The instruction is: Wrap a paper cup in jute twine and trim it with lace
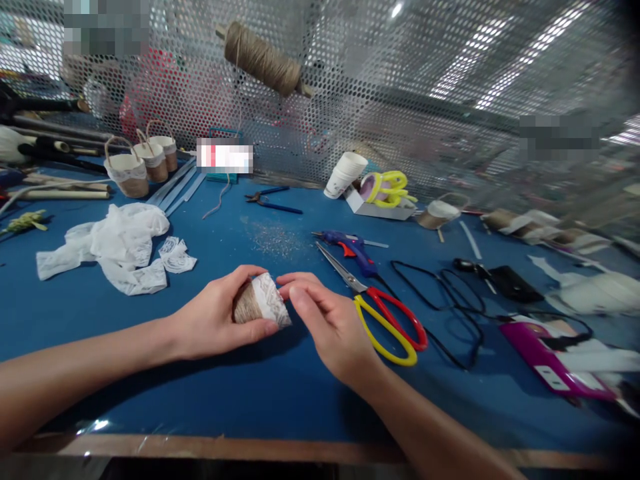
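My left hand (220, 320) is wrapped round a small cup covered in brown twine with a white lace band (263, 301), lying on its side on the blue table (200, 387). Just to the right of it, my right hand (325, 317) has its fingertips pressed against the lace end of the cup, fingers bent and close together. Red and yellow scissors (385, 313) lie right beside my right hand.
A blue glue gun (353, 247) and black cable (440, 313) lie right of centre. White lace scraps (115, 247) are at left, finished twine baskets (137, 167) behind them. Pliers (273, 200), paper cups (345, 175), a twine spool (263, 60) on the mesh wall, and a pink item (545, 357) at right.
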Action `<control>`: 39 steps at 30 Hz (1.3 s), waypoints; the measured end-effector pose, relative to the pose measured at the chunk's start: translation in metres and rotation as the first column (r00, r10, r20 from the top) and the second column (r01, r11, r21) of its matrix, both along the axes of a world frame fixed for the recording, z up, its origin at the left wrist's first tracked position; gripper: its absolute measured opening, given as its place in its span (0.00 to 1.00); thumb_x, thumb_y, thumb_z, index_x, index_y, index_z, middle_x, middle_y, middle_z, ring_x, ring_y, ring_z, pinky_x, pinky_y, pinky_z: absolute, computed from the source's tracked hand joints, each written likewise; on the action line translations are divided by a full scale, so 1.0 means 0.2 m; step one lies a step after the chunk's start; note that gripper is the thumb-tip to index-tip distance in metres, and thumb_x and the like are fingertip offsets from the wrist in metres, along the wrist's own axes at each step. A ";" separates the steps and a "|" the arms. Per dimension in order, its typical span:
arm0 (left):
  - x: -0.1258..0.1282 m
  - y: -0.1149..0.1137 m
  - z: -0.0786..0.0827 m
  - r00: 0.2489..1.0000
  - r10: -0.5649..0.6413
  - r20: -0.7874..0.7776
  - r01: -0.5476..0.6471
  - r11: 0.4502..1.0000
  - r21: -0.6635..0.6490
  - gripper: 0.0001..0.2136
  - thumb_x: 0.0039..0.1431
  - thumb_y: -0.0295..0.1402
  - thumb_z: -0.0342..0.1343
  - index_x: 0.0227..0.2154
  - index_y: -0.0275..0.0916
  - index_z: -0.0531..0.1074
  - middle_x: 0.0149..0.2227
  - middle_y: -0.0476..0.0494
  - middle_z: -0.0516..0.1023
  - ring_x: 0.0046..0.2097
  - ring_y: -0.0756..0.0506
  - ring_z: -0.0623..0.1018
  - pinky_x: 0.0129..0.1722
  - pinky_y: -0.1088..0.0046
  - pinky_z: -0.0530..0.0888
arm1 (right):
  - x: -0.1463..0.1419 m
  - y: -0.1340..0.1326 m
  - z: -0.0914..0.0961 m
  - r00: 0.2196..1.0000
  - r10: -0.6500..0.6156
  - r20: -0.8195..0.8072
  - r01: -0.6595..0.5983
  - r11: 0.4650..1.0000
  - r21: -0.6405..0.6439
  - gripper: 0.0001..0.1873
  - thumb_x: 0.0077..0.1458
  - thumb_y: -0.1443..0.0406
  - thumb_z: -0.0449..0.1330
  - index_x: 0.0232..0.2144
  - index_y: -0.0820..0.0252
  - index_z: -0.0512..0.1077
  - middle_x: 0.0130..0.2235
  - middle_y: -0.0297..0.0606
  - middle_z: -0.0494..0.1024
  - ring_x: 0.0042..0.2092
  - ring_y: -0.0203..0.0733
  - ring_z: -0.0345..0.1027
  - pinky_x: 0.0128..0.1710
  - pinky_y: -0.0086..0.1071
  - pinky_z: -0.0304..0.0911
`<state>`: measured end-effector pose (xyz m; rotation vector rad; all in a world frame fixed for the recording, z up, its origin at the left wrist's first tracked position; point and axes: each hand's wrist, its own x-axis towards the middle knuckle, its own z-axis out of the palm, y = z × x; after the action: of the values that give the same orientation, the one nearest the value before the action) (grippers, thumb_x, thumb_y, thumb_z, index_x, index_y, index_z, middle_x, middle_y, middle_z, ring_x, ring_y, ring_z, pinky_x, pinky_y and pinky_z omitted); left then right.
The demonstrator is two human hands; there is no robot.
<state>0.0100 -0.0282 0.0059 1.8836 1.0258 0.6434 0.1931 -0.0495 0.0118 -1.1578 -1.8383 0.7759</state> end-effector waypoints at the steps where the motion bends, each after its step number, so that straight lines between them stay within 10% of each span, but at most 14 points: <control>1: 0.00 0.00 0.00 1.000 0.002 0.007 -0.002 1.000 -0.012 0.25 0.49 0.43 0.57 0.48 0.37 0.59 0.39 0.43 0.72 0.35 0.46 0.72 0.35 0.69 0.71 | 0.00 0.00 0.00 1.000 -0.014 0.003 0.014 1.000 -0.001 0.13 0.59 0.64 0.48 0.29 0.59 0.70 0.38 0.42 0.73 0.43 0.40 0.68 0.43 0.37 0.64; 39: 0.00 0.02 -0.01 0.999 0.036 0.001 -0.035 0.981 -0.190 0.23 0.55 0.47 0.49 0.48 0.37 0.60 0.37 0.43 0.73 0.37 0.44 0.72 0.36 0.69 0.70 | -0.01 0.02 0.00 0.999 0.032 0.039 -0.028 0.995 -0.099 0.15 0.58 0.58 0.50 0.25 0.58 0.68 0.36 0.41 0.72 0.40 0.40 0.68 0.42 0.37 0.63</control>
<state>0.0091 -0.0252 0.0034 1.7009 1.0809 0.5496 0.1918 -0.0457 0.0117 -1.2189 -1.8725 0.8749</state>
